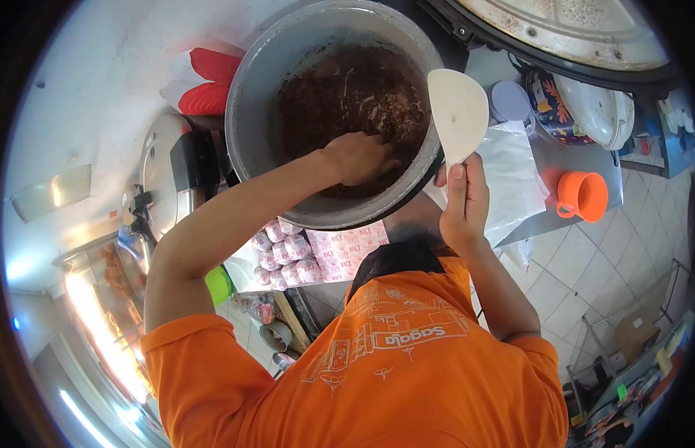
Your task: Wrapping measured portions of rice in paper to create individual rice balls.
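Tiled kitchen floor below, steel table point(538, 224) crowded. Left hand point(356, 158) curls down into the big pot point(288, 45) of dark rice point(347, 89), fingers bunched; right hand point(461, 203) pinches a white paddle point(458, 112) upright at the rim. Best scrape gently.

An orange cup point(583, 196) stands beside wrapped rice packets point(288, 257)

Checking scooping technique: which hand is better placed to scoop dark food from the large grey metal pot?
Likely the right hand: it grips the white flat plastic paddle beside the grey metal pot's rim. The left hand is bare, down in the dark food.
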`<state>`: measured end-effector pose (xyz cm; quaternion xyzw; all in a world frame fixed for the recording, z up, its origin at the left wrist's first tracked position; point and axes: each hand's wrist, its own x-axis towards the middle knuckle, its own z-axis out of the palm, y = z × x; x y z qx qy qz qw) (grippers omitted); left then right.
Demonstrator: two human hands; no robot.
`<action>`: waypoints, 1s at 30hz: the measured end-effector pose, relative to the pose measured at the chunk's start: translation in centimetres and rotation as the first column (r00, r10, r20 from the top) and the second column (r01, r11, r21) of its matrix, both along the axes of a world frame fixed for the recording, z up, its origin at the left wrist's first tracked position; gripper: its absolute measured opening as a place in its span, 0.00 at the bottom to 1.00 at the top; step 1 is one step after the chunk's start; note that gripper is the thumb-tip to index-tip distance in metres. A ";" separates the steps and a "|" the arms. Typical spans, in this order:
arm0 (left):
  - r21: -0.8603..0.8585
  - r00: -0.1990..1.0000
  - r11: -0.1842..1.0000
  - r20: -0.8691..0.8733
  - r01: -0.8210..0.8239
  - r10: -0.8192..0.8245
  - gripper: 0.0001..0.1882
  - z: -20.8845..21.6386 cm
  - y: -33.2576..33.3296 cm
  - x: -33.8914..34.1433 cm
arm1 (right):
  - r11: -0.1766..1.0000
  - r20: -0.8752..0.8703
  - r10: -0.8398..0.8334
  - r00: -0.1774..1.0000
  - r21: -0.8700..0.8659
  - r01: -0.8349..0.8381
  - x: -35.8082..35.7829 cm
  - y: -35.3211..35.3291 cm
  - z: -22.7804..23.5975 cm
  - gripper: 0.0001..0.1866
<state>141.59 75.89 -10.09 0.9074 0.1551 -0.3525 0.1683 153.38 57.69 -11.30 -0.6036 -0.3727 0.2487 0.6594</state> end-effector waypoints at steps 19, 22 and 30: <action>-0.923 -0.248 -0.379 -0.351 -0.072 0.903 0.32 12.5 -3.5 -5.4 | 0.945 0.480 0.275 0.833 0.026 -0.326 -4.4 0.8 9.0 0.23; -0.919 -0.269 -0.393 -0.385 0.027 0.883 0.37 13.2 -4.1 -5.2 | 0.960 0.607 0.211 0.766 0.019 -0.279 -4.7 1.2 8.6 0.27; -0.999 -0.444 -0.045 -0.052 0.028 0.895 0.29 9.9 -4.0 -4.6 | 0.967 0.617 0.248 0.747 -0.113 -0.228 -5.1 2.9 8.1 0.32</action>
